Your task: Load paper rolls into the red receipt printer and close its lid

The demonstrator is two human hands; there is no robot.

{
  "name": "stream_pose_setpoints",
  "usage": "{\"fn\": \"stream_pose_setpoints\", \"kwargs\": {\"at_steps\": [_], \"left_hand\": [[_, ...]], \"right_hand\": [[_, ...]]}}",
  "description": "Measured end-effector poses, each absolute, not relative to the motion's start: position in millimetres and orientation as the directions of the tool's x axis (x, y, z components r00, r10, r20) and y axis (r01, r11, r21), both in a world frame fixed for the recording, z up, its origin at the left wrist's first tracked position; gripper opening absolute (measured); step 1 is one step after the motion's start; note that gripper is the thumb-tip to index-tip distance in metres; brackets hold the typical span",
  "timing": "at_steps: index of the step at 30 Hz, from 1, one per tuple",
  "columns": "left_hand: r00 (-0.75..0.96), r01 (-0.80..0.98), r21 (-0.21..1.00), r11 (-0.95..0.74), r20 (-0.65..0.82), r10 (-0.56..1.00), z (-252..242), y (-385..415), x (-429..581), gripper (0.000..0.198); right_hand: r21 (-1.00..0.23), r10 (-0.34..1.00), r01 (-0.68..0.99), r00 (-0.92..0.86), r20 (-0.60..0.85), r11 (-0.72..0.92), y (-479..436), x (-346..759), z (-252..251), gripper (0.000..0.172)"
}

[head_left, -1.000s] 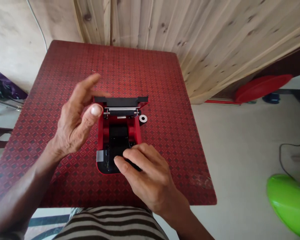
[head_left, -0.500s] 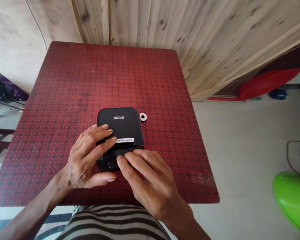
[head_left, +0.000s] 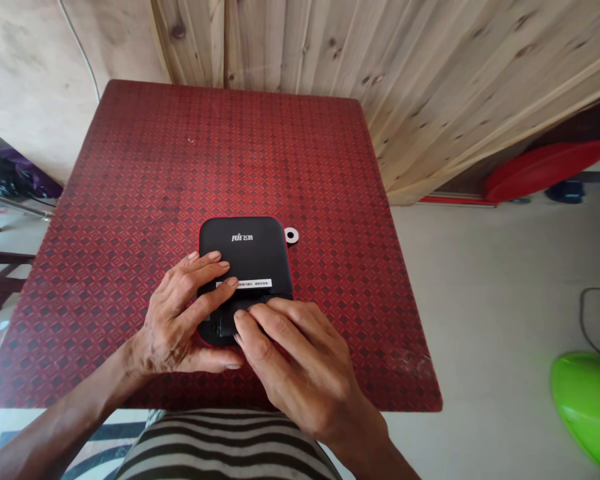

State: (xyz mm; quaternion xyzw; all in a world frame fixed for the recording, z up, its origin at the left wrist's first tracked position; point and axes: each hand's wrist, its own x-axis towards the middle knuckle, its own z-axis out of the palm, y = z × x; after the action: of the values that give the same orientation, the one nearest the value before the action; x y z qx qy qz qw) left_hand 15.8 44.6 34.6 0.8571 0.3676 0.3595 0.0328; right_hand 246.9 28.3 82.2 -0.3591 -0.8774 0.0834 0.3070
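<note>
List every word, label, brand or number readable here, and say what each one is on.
"FEIE": logo on the black lid, followed by two Chinese characters too small to read.
White label on the same lid: a printed line, too small to read.

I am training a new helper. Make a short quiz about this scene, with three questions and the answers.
1. True or false: the left hand rests on the black lid of the small device.
2. Where is the white ring? A: on the red patterned table cover, beside the device. B: under the right hand. C: on the floor.
3. Fill in the blank: the word printed in Latin letters on the lid is ____.

Key: 1 true; 2 A; 3 FEIE.
</note>
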Motion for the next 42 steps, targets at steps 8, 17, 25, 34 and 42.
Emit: {"fn": "stream_pose_setpoints", "kwargs": {"at_steps": [8,17,25,34,42], "left_hand": [[0.477,0.620,0.296,-0.727,0.593,0.648,33,44,17,0.072],[0.401,0.642,0.337,-0.689,0.618,0.676,30,19,15,0.064],[0.360,0.677,0.285,-0.678,0.676,0.643,15,1,12,0.029],[0.286,0.704,0.303,-0.642,0.707,0.647,6,-2,8,0.033],[0.292,0.693,0.314,-0.649,0.701,0.651,8,-4,7,0.032]], "right_hand": [[-0.336,0.679,0.607,-0.516,0.522,0.720,26,248,83,0.022],[-0.518,0.782,0.662,-0.170,0.600,0.541,23,286,53,0.030],[-0.845,0.969,0.516,0.104,0.226,0.141,30,297,-12,0.023],[-0.837,0.984,0.545,0.122,0.131,0.044,35,297,-14,0.025],[-0.797,0.981,0.600,0.113,0.160,0.061,37,295,-14,0.025]]}}
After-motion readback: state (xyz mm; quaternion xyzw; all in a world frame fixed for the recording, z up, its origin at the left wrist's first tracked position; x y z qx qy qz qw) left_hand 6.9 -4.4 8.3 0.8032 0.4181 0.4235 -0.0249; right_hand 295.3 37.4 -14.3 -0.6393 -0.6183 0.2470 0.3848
